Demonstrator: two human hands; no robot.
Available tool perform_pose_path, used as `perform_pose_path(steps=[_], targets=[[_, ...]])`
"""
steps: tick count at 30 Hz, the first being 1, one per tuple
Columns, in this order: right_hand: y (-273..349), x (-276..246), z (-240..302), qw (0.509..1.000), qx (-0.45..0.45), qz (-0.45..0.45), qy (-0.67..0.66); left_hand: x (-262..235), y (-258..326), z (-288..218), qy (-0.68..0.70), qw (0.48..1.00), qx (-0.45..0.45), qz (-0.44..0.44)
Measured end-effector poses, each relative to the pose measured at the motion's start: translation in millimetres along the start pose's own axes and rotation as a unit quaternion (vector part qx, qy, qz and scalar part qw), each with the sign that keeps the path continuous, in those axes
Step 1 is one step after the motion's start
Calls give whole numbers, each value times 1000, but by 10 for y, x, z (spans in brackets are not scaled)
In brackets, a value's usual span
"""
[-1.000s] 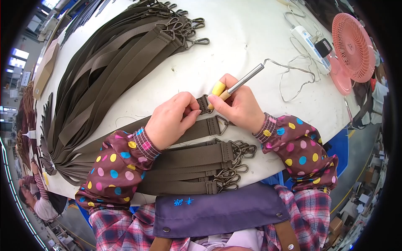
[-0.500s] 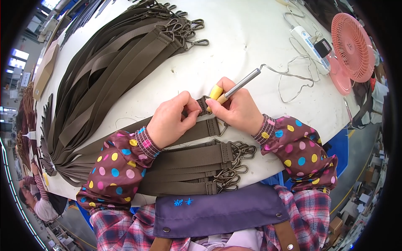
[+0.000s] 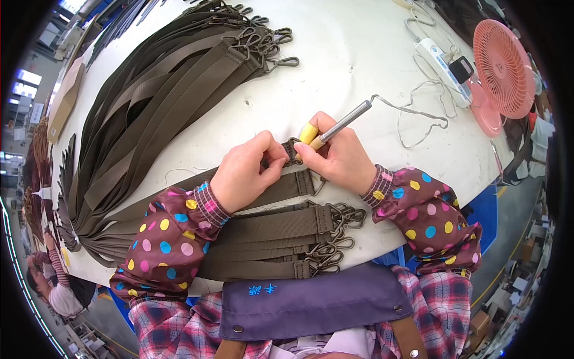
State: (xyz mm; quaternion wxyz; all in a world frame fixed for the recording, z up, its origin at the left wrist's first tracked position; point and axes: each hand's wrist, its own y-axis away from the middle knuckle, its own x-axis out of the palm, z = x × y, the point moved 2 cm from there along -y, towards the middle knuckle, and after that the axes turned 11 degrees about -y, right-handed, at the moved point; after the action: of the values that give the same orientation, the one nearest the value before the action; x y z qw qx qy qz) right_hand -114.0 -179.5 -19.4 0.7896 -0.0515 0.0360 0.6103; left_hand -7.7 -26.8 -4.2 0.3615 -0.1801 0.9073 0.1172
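Observation:
My left hand (image 3: 250,170) is closed, its thumb and fingers pinching the end of a dark olive webbing strap (image 3: 289,153) near its metal buckle. Close on the right, my right hand (image 3: 342,157) grips a corded pen-shaped tool (image 3: 347,122) with a silver barrel and a tan lower part. Its tip points down at the strap end, mostly hidden by my thumb. A yellow cover (image 3: 308,133) sits on my right index finger. Just below the hands lies another strap with a metal ring (image 3: 315,182). Nearer me are several straps (image 3: 269,224) with swivel hooks (image 3: 347,215).
A large bundle of olive straps (image 3: 161,102) with hooks covers the far left of the white table (image 3: 335,60). At the right stand a pink fan (image 3: 502,69) and a white power strip (image 3: 441,69) with loose cords. A blue bin (image 3: 481,218) is below the table edge.
The tool has tilted very slightly, its silver end a little lower. Both hands otherwise stay in place on the strap end.

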Motion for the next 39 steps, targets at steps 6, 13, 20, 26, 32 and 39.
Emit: perform_pose_path(steps=[6, 13, 20, 26, 32, 39], targets=[[5, 1, 18, 1000, 3, -1, 14, 0, 1, 8, -6, 1000, 14, -9], [6, 6, 18, 1000, -1, -6, 16, -4, 2, 1, -12, 1000, 7, -7], [6, 4, 10, 1000, -2, -6, 19, 2, -6, 9, -17, 1000, 12, -4], [3, 10, 25, 1000, -5, -9, 19, 6, -10, 0, 6, 999, 25, -34], [2, 3, 14, 1000, 6, -8, 13, -68, -9, -5, 13, 1000, 13, 19], [-14, 13, -52, 997, -41, -34, -54, -444, -152, -53, -151, 968, 99, 173]])
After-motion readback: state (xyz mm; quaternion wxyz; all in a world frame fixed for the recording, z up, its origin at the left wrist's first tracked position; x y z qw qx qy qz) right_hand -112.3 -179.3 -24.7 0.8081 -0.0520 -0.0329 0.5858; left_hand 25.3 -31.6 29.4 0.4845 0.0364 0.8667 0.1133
